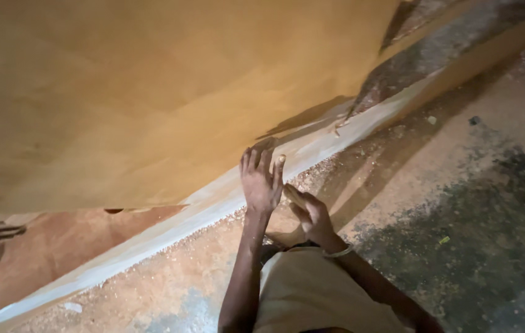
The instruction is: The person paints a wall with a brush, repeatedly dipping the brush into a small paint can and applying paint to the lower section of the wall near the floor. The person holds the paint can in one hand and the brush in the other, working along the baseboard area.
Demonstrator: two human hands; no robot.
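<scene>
1. Large tan sheet [151,92] fills the upper left, its lower edge above the pale strip [213,203].
2. Left hand [261,179]: open, fingers spread at that edge.
3. Right hand [310,216]: open, empty, just beside the left, below the sheet.

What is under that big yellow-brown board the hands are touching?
Under the big board a long pale plank pokes out along its lower edge, with a reddish sheet below that. The left hand presses the edge, the right hand beside it. Anything further beneath is covered.

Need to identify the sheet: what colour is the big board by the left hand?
Yellowish-tan, plain thin wooden board, seen in the head view.
</scene>
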